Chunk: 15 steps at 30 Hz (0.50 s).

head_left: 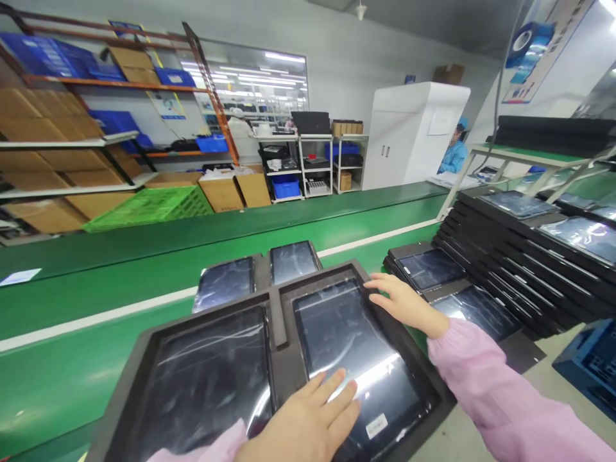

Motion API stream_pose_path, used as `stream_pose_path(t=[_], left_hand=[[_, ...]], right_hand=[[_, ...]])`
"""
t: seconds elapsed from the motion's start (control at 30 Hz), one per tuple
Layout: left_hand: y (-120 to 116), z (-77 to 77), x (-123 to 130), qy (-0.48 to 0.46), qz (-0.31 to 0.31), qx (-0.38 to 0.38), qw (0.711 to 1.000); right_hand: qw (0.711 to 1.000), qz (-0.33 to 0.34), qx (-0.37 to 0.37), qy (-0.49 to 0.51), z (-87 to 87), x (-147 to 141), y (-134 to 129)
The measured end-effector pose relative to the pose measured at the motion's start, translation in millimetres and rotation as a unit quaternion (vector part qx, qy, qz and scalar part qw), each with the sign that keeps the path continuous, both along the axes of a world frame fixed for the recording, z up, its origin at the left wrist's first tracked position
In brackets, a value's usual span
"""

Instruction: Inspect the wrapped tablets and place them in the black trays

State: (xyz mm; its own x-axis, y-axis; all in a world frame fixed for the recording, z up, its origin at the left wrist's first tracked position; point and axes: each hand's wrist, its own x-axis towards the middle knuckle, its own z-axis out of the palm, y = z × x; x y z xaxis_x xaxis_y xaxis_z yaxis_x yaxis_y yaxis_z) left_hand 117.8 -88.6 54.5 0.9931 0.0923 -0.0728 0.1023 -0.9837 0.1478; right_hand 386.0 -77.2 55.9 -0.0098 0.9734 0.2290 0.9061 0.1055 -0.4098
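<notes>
As open left grip (303, 417) touches tablet (337, 327) | open right grip (402, 301) touches tray (423, 369) | label (376, 426) unreadable

1. Green belt (72, 308): foam trays (283, 346) holding screens, and a paper slip (20, 276).
2. Green-topped bench (527, 154): a black stack (553, 135).
3. White shelves (72, 142): cardboard boxes (62, 154) and blue bins (120, 125).
4. Grey floor (462, 430): a blue crate (591, 366).
</notes>
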Motion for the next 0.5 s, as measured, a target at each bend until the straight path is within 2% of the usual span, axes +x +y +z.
stream_pose_path(t=[0.07,0.1,0.2,0.27,0.33,0.4,0.43,0.5], left_hand=[[9.3,-14.0,-3.5,-0.06,-0.025,0.044,0.997],[14.1,-18.9,-5.5,-0.082,-0.016,0.064,0.994],[26.8,-23.4,-12.2,-0.12,0.089,0.096,0.984],[32.8,-22.7,-16.2,-0.144,0.162,0.082,0.973],[37.4,-24.4,-18.5,-0.185,0.225,0.041,0.956],[41.2,-29.3,-18.9,-0.234,0.299,-0.033,0.925],[42.8,-32.1,-18.7,-0.255,0.331,-0.078,0.905],[45.2,-36.2,-18.2,-0.28,0.363,-0.157,0.875]], right_hand=[[0.998,0.001,-0.012,-0.058,-1.9,-3.0,34.8],[0.997,0.006,-0.014,-0.081,-3.5,-4.5,49.9],[0.994,0.031,-0.005,-0.107,-9.8,-7.6,81.0],[0.993,0.049,0.019,-0.109,-13.0,-8.1,87.7],[0.988,0.081,0.075,-0.108,-12.6,-9.0,81.2],[0.978,0.141,0.129,-0.085,-5.9,-12.8,60.5],[0.971,0.183,0.139,-0.063,0.2,-16.2,45.6],[0.96,0.266,0.087,-0.014,16.3,-25.0,10.9]])
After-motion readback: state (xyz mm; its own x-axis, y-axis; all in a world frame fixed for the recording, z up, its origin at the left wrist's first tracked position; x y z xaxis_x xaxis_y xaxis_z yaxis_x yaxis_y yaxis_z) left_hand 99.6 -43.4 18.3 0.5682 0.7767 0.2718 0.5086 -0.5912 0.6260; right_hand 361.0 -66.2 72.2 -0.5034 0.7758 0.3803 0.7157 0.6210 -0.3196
